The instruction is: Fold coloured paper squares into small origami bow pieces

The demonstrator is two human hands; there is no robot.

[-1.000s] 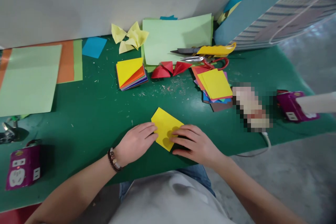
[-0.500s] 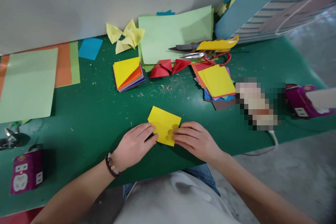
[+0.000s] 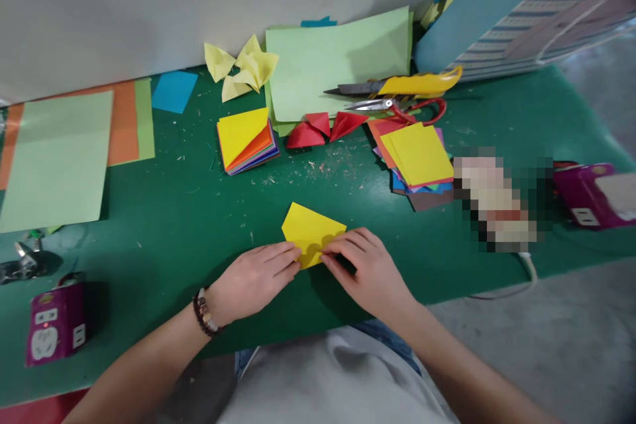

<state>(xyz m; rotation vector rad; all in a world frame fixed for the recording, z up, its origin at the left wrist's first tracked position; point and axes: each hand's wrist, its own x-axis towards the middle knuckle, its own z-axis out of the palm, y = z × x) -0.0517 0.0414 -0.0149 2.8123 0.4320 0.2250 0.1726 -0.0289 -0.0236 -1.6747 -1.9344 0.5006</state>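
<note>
A yellow paper (image 3: 312, 233) lies near the front of the green table, its lower right corner folded inward. My left hand (image 3: 256, 278) rests at its lower left edge, fingers together and fingertips on the paper. At the lower right edge, my right hand (image 3: 365, 268) pinches the paper between thumb and fingers. Behind it sit a stack of coloured squares (image 3: 246, 139) topped with yellow, some red folded pieces (image 3: 308, 132) and another fanned stack (image 3: 418, 156).
Scissors (image 3: 390, 105) and a yellow cutter (image 3: 420, 85) lie on pale green sheets (image 3: 318, 53) at the back. Purple power sockets (image 3: 57, 324) stand at both sides. Pale yellow folded shapes (image 3: 248, 69) and green and orange sheets (image 3: 57, 152) are further left.
The yellow paper's lower right corner has been folded in. My right thumb and fingers have closed on that edge, and my left hand has shifted slightly down.
</note>
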